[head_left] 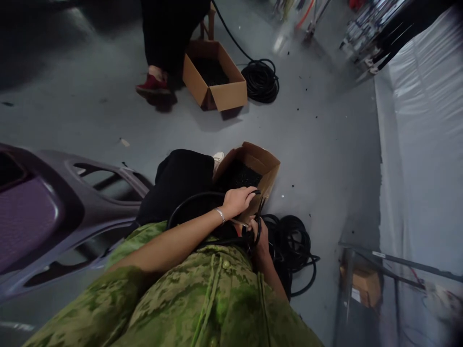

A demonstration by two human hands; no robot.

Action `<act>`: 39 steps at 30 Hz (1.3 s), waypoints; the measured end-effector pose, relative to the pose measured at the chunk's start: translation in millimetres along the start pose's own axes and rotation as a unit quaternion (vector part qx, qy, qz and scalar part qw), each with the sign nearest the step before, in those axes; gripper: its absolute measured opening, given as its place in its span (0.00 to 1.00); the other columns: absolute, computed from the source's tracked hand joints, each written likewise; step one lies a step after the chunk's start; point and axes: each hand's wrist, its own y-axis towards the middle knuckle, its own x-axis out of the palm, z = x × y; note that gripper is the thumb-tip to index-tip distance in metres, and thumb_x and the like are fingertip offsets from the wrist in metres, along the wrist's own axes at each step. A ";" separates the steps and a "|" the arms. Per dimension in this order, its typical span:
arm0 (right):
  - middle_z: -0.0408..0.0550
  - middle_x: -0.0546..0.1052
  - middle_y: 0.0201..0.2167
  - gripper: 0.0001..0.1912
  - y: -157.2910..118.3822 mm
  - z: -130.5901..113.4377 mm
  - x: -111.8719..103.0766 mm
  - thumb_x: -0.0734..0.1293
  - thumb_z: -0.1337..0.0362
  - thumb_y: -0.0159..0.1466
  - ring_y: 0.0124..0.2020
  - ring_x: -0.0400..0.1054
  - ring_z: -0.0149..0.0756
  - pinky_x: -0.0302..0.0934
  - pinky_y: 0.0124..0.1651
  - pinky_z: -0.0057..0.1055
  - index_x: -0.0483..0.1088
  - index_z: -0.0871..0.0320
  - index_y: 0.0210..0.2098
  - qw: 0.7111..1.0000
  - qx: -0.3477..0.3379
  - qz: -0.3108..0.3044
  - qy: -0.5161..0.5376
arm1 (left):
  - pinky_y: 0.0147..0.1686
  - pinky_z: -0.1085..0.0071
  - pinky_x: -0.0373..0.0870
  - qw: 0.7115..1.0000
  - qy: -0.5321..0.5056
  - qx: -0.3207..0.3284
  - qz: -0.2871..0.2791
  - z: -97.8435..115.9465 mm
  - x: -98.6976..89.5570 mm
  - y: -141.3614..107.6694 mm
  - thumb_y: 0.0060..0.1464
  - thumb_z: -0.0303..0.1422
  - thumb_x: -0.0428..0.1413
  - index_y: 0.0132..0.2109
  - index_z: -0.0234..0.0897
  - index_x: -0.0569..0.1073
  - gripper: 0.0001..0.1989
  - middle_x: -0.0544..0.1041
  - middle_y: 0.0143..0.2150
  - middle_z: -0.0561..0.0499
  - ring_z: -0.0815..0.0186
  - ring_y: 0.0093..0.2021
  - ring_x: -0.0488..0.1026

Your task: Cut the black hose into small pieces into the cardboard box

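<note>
My left hand (237, 201) is closed round a black cable (195, 196), whose short end sticks out past the fingertips. Below and to the right, my right hand (259, 236) grips black-handled scissors (259, 226), their blades pointing up near the cable end. Both hands are over the near side of an open cardboard box (272, 168) that holds small black pieces (244, 176). The cable loops back over my lap. Whether the blades touch the cable I cannot tell.
Black cable coils (294, 236) lie on the floor at right. Farther off are a second cardboard box (231, 94), another cable coil (261, 81) and a person's red shoe (153, 86). A purple-grey plastic chair (32, 212) stands at left, a metal frame (383, 258) at right.
</note>
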 end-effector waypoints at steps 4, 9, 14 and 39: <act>0.44 0.74 0.30 0.19 8.4 2.6 -15.4 0.66 0.47 0.60 0.32 0.67 0.36 0.63 0.37 0.31 0.73 0.57 0.38 0.993 -0.019 -0.022 -0.110 | 0.42 0.70 0.69 0.999 -0.029 -0.021 -0.024 -14.9 8.6 -2.0 0.68 0.42 0.45 0.59 0.50 0.74 0.19 0.81 0.52 0.51 0.62 0.49 0.78; 0.45 0.76 0.33 0.20 9.2 2.9 -14.4 0.66 0.46 0.60 0.36 0.68 0.39 0.63 0.40 0.32 0.73 0.56 0.38 0.986 -0.015 -0.049 -0.157 | 0.44 0.70 0.70 0.998 -0.047 -0.043 -0.018 -32.7 2.8 -10.8 0.67 0.42 0.46 0.59 0.49 0.75 0.19 0.81 0.53 0.51 0.61 0.51 0.78; 0.46 0.78 0.35 0.21 17.9 -1.1 -0.7 0.65 0.46 0.60 0.37 0.70 0.40 0.64 0.42 0.33 0.73 0.57 0.39 0.982 -0.033 -0.059 -0.174 | 0.45 0.71 0.70 0.998 -0.053 -0.030 -0.028 -37.0 -1.0 -14.6 0.67 0.44 0.47 0.56 0.49 0.77 0.19 0.81 0.53 0.51 0.62 0.51 0.78; 0.46 0.77 0.35 0.19 28.8 23.7 -3.4 0.64 0.47 0.62 0.38 0.70 0.40 0.65 0.42 0.32 0.73 0.56 0.40 0.981 -0.060 -0.083 -0.163 | 0.42 0.71 0.71 0.992 -0.063 -0.103 -0.044 -22.4 16.4 -6.1 0.64 0.46 0.50 0.54 0.53 0.79 0.18 0.83 0.50 0.54 0.62 0.49 0.79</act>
